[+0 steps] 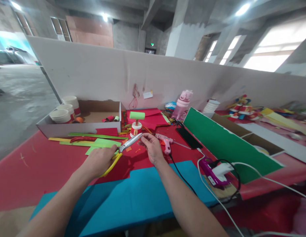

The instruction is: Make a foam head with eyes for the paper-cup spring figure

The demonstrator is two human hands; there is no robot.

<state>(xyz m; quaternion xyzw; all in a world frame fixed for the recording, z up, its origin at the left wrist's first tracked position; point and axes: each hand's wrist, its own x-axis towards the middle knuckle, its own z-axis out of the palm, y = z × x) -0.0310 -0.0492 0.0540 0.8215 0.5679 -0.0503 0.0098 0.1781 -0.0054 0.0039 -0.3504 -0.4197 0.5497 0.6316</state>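
My left hand (100, 159) is closed round the yellow handles of a pair of scissors (129, 142), whose silver blades point up and to the right. At the blade tips, my right hand (151, 148) has its fingers pinched together; what is between them, if anything, is too small to make out. Just behind the blades stands a small paper cup (136, 129) with a paper spring on it and a green paper roll (137, 115) on top. Green paper strips (93, 144) lie beside my left hand. A pink hot glue gun (165, 142) rests right of my right hand.
An open cardboard box (79, 130) with paper cups stands at the left. Right are a black phone (189, 138), a purple power strip (213, 172) with cables, and a green-sided box (227, 144). A pink bottle (183, 103) stands by the white partition (98, 72). Blue sheets (113, 204) lie in front.
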